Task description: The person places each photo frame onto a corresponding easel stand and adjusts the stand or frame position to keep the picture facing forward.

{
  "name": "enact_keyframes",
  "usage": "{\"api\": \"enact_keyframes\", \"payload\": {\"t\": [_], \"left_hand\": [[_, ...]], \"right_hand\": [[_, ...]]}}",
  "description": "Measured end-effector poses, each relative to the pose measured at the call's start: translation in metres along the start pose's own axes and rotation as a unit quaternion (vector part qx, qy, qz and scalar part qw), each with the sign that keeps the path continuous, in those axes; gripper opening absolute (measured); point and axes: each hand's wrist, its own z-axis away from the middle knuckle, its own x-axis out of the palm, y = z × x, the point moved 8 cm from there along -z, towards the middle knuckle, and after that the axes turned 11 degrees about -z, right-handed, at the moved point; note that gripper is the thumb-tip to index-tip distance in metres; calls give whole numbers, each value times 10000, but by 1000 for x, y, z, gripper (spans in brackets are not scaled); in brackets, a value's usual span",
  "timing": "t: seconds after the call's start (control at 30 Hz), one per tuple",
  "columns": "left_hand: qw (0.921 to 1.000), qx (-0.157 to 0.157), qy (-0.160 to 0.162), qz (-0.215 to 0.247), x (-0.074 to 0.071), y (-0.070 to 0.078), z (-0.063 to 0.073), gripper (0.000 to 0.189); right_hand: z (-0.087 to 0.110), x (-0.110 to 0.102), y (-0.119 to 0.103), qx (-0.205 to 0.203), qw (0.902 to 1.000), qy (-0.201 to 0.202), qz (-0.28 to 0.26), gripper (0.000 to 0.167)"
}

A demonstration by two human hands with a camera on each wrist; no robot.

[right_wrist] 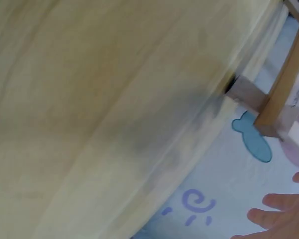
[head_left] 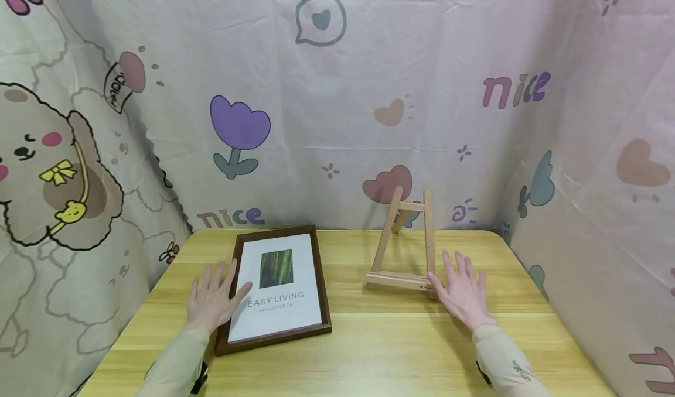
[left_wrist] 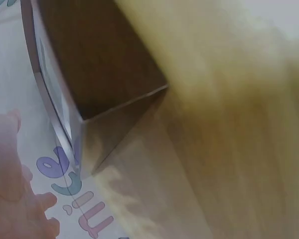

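Observation:
A dark brown picture frame [head_left: 326, 303] lies face up on the left of the table, its white insert printed "EASY LIVING" under a green picture. My left hand [head_left: 212, 303], fingers spread, is at its left edge, the thumb overlapping the insert. In the left wrist view that hand [left_wrist: 20, 184] shows at the lower left, beside the frame's dark side [left_wrist: 104, 59]. To the right a small wooden easel [head_left: 401, 280] stands upright. Beside its lower right corner is my right hand [head_left: 465, 294], fingers spread, thumb tip right at the ledge. The right wrist view shows the easel's end [right_wrist: 284, 84] above the fingers [right_wrist: 279, 201].
Both things sit toward the back of a light wood table [head_left: 348, 362]. A printed cloth [head_left: 337, 92] hangs right behind the table's back edge and along both sides. Bare wood lies between the picture frame and the easel.

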Motion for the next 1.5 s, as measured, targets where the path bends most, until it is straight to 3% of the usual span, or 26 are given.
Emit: {"api": "enact_keyframes", "payload": {"t": [0.37, 0.53, 0.83, 1.03, 1.13, 1.33, 1.5], "left_hand": [[9992, -31, -271, 295, 2, -2, 18, 95], [9985, -69, -378, 386, 5, -4, 24, 98], [9951, -185, -580, 776, 7, -4, 33, 102], [9843, -486, -1215, 1186, 15, -3, 35, 110], [9805, -575, -1338, 1319, 17, -4, 36, 114], [9725, -655, -1391, 1749, 21, -4, 35, 119], [9621, -660, -1538, 2155, 28, -3, 35, 121]], "right_hand": [[8, -8, -36, -602, 9965, 524, 253, 78], [10, -1, -58, -854, 9946, 519, 273, 79], [10, 26, -107, -1231, 9921, 217, -136, 81], [10, 46, -137, -1388, 9889, 34, -520, 78], [10, 57, -150, -1398, 9871, -211, -746, 78], [12, 77, -172, -1455, 9789, -713, -1241, 77], [14, 94, -186, -1485, 9641, -1245, -1817, 77]]}}
